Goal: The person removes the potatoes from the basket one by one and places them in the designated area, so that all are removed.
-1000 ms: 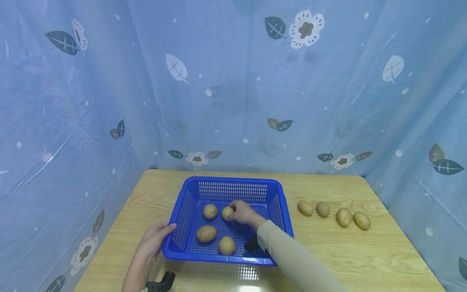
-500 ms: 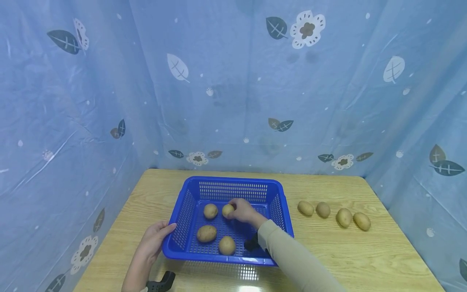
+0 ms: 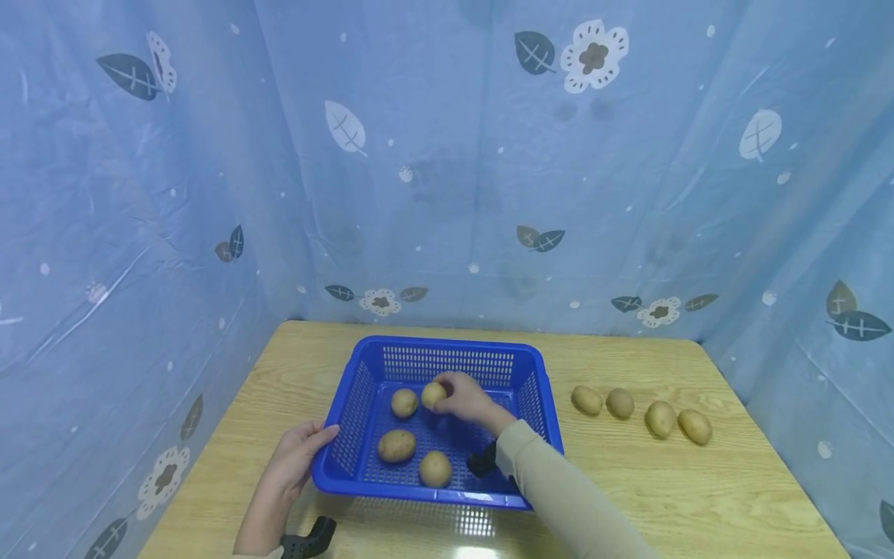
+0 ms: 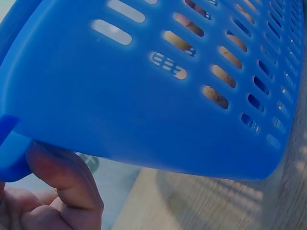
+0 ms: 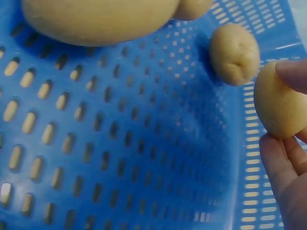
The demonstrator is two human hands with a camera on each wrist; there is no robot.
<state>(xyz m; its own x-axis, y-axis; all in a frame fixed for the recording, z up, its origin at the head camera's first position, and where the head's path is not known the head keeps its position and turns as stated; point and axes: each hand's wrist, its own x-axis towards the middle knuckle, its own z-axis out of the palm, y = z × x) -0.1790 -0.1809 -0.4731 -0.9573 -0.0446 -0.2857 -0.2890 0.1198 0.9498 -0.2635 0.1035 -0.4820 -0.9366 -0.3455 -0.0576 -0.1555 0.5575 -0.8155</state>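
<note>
Potato (image 3: 431, 397) is pinched in the right hand (image 3: 466, 398) inside the blue basket (image 3: 447, 341), whose rim (image 3: 338, 400) the left hand (image 3: 296, 452) grips.

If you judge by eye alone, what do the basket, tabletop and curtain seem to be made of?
Basket: probably plastic, smooth; even blue with regular slots.
Tabletop: wood or wood-look laminate, glossy; grain and a bright reflection show.
Curtain: perhaps plastic or coated cloth, faintly shiny; creases catch light.
</note>
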